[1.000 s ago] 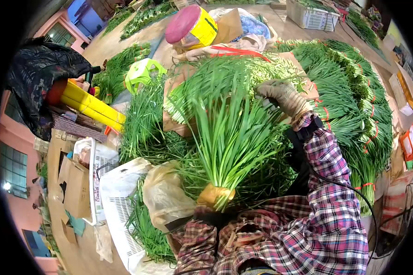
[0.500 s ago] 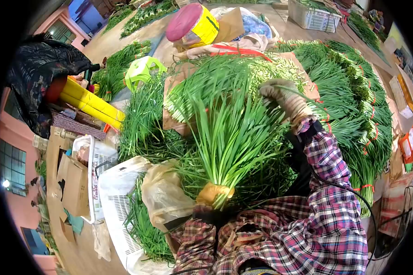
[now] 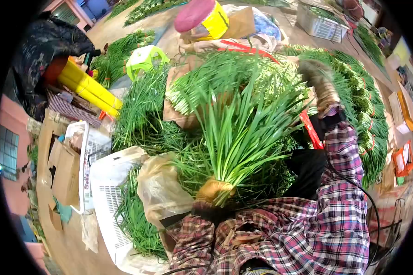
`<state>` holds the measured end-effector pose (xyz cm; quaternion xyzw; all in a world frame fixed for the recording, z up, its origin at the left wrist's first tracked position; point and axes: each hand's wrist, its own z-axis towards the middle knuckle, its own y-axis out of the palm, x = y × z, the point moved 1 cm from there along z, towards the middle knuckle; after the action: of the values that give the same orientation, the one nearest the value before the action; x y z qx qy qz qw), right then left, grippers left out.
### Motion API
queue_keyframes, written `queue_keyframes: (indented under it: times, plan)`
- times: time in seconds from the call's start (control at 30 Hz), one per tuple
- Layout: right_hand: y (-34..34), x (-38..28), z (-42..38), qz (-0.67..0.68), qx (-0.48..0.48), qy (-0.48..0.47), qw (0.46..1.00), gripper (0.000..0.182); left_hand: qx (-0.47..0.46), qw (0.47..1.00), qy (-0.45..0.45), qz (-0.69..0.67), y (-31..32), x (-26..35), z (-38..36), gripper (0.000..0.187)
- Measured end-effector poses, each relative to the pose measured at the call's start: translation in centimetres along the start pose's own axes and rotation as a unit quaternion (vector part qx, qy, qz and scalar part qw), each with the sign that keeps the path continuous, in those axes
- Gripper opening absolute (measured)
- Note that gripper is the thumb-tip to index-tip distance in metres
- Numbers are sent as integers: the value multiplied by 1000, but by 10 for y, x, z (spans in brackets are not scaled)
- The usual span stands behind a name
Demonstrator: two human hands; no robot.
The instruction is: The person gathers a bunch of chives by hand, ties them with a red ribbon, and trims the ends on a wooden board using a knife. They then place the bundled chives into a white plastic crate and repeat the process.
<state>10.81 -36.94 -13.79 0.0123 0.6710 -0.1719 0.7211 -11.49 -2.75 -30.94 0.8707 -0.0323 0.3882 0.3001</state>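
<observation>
My left hand (image 3: 212, 191), in a tan glove, is wrapped round the stem ends of a bunch of green leafy stalks (image 3: 236, 142), whose leaves fan out upward in front of me. My right hand (image 3: 317, 75), in a dirty pale glove, is raised at the upper right, beside the bundled greens; motion smears its fingers. Beyond the held bunch, more stalks with pale ends (image 3: 188, 94) lie on a brown board (image 3: 181, 120). Loose greens (image 3: 144, 110) are heaped to the left. Red ties (image 3: 311, 130) hang below my right wrist.
A white crate (image 3: 108, 192) with greens and a plastic bag (image 3: 160, 188) stand at lower left. Tied bundles (image 3: 353, 101) are stacked on the right. Further back are a yellow and pink bucket (image 3: 213, 23), a green stool (image 3: 144, 58) and another crate (image 3: 321, 27). A black cable (image 3: 353, 183) crosses my right sleeve.
My right hand has moved up and to the right, away from the held bunch. Red ties now show below it. My left hand still grips the bunch, and the view has shifted slightly.
</observation>
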Motion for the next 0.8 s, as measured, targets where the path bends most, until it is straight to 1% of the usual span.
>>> queue_keyframes:
  times: [0.03, 0.07, 0.1, 0.13, 0.17, 0.2, 0.23, 0.27, 0.33, 0.37, 0.4, 0.43, 0.47, 0.5, 0.53, 0.6, 0.63, 0.67, 0.7, 0.73, 0.77, 0.8]
  plan:
    - [-5, -15, 1, -19, 82, 4, 996, 25, -1, 997, 69, -32, 4, -3, 4, 30]
    - [-21, -16, 14, 28, 139, -45, 989, 25, 0, 988, 138, -64, 5, -8, 7, 19]
    - [-73, 5, 67, -250, 102, -215, 939, 28, 11, 986, 117, -121, -7, -24, 13, 18]
    - [-92, -16, 83, 17, 60, -26, 998, 34, 17, 984, 121, -127, -12, -26, 12, 18]
    - [-92, -22, 86, 145, 133, -131, 972, 38, 20, 989, 83, -117, -16, -26, 11, 19]
    - [-92, -51, 71, 106, 91, -124, 982, 40, 20, 993, 44, -108, -19, -26, 12, 19]
    - [-83, -71, 57, 84, 48, -130, 987, 41, 12, 991, 43, -125, -17, -23, 11, 18]
    - [-72, -85, 45, 60, 10, -136, 989, 42, 23, 990, 65, -124, -13, -18, 13, 16]
    - [-41, -100, 23, -34, -119, -225, 966, 42, 11, 994, 40, -104, -23, -24, 18, 19]
    - [-19, -109, 7, -40, -161, -212, 963, 39, -4, 995, 9, -95, -29, -25, 20, 23]
    - [6, -116, -5, -53, -175, -167, 969, 37, -3, 995, 10, -96, -29, -28, 22, 23]
    - [31, -118, -13, -93, -211, -190, 954, 37, 2, 993, 39, -113, -27, -32, 22, 24]
    - [57, -117, -4, -117, -272, -126, 947, 37, 5, 989, 68, -128, -26, -33, 23, 25]
    - [89, -124, -10, -134, -314, -149, 928, 37, 5, 991, 44, -126, -10, -9, 10, 21]
    - [134, -127, -18, -151, -359, -183, 903, 38, -26, 996, 32, -82, -17, -21, 18, 21]
    - [229, -135, -15, -188, -432, -246, 847, 39, -40, 984, -87, -147, -8, -7, 11, 15]
    - [287, -130, -13, -222, -453, -289, 814, 40, -28, 994, -28, -107, -20, -28, 22, 18]
    - [353, -113, -1, -257, -458, -340, 780, 40, -18, 992, -40, -120, -19, -28, 21, 20]
    - [427, -79, 12, -291, -465, -391, 739, 41, 4, 991, -35, -126, -21, -38, 26, 21]
    - [433, -88, -21, -323, -473, -444, 689, 42, 27, 990, -29, -135, -23, -41, 32, 22]
    - [411, -68, -52, -208, -452, -203, 843, 50, 24, 990, -24, -133, -29, -40, 36, 22]
    - [388, -72, -80, -257, -523, -93, 808, 55, 22, 992, 5, -126, -30, -39, 38, 22]
